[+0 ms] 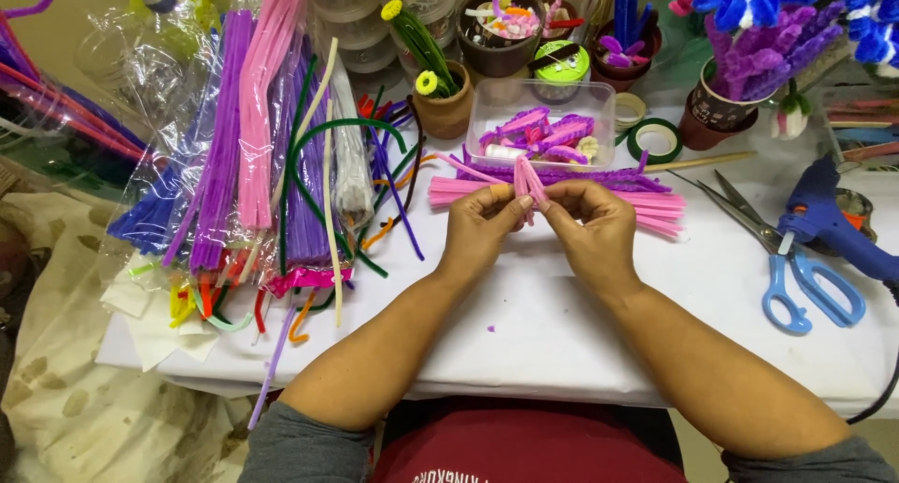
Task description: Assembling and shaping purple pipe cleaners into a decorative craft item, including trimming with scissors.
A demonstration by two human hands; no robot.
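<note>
Left hand (480, 222) and right hand (590, 219) meeting over the white table (552, 324), fingertips pinched together on a folded pink pipe cleaner piece (526, 185) rising between them. Both hands closed in a pinch grip on that piece, thumbs on top. Just beyond the hands, a flat row of cut pink pipe cleaners (646, 207), with purple ones (599, 176) lying behind it. Farther beyond, a clear plastic box (541, 119) holding pink and purple bits. Well off to the right of the right hand, blue-handled scissors (787, 267) and a blue glue gun (829, 216). Left of the left hand, bundles of long pipe cleaners in plastic sleeves (248, 155), purple, pink, green and white. Beyond the box, brown pots (445, 104) with small craft flowers, and a roll of green tape (655, 141).
</note>
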